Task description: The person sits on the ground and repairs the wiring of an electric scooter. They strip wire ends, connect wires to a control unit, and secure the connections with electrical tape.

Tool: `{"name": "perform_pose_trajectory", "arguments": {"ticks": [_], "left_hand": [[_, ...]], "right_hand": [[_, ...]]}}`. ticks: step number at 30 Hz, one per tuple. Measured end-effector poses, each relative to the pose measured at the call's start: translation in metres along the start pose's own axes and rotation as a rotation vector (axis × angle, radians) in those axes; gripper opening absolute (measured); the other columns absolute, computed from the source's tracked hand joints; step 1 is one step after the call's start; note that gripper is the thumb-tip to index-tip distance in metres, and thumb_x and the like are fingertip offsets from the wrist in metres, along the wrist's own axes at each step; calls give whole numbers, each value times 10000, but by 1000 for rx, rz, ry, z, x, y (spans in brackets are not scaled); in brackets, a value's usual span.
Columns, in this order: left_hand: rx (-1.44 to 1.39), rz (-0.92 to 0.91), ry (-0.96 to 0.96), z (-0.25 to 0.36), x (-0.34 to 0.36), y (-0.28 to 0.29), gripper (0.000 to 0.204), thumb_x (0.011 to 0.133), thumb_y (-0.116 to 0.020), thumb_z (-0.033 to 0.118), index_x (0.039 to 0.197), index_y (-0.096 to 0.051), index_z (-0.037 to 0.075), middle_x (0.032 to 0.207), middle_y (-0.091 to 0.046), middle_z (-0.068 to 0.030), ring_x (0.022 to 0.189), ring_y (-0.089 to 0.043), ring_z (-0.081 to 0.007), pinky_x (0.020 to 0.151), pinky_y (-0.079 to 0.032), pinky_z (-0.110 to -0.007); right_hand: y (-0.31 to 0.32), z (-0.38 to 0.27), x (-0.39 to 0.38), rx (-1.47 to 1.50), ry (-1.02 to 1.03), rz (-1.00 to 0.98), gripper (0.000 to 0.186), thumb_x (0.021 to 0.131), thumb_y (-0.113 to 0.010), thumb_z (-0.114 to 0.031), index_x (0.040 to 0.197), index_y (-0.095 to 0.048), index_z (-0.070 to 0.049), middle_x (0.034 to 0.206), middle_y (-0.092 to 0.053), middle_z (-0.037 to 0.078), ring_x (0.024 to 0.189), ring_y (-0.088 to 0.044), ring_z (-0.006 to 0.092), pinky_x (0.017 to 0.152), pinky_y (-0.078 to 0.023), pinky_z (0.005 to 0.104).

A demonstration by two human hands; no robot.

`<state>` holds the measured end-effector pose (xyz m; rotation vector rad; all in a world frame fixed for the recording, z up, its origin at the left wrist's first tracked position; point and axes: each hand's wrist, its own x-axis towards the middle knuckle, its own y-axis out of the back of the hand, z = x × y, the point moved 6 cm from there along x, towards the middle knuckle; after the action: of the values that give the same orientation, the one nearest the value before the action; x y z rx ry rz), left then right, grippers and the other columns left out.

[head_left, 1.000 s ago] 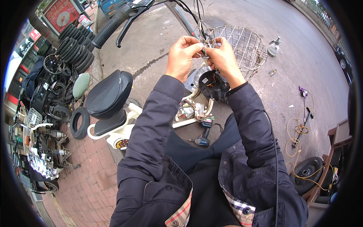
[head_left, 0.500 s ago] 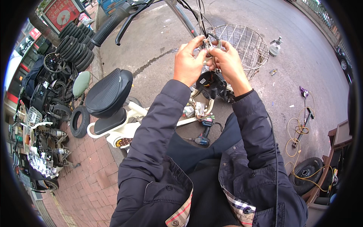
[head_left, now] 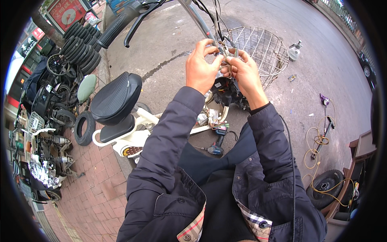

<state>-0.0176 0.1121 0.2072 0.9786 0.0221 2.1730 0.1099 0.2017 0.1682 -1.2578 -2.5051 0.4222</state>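
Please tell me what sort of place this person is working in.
It looks like a roadside repair spot for scooters or electric bikes, judging by the stacked tires along the curb, the partly dismantled cream scooter and the blue power drill.

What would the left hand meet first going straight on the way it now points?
The left hand points up and rightward, so first the bundle of wires right at its fingertips; beyond, perhaps the wire basket, though depth is unclear.
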Motion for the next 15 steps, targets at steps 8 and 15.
{"name": "perform_pose_trajectory", "arguments": {"ticks": [8, 15], "left_hand": [[-632, 25, 208, -18, -11, -12, 416, 935, -625, -91, 1321, -493, -9, 1219, -713, -179, 1124, -681, -196, 991, -532, -314], [-678, 85, 213, -20, -8, -14, 513, 904, -660, -118, 1370, -476, -7, 1139, -712, -142, 1085, -686, -182, 965, -548, -304]], "right_hand": [[4, 2, 0, -14, 8, 22, 354, 990, -589, -77, 1307, -473, 31, 953, -681, 124, 703, -689, 159, 617, -551, 272], [2, 5, -1, -41, -21, -2, 416, 979, -611, -77, 1344, -446, 35, 971, -680, 127, 751, -697, 172, 655, -561, 284]]}}
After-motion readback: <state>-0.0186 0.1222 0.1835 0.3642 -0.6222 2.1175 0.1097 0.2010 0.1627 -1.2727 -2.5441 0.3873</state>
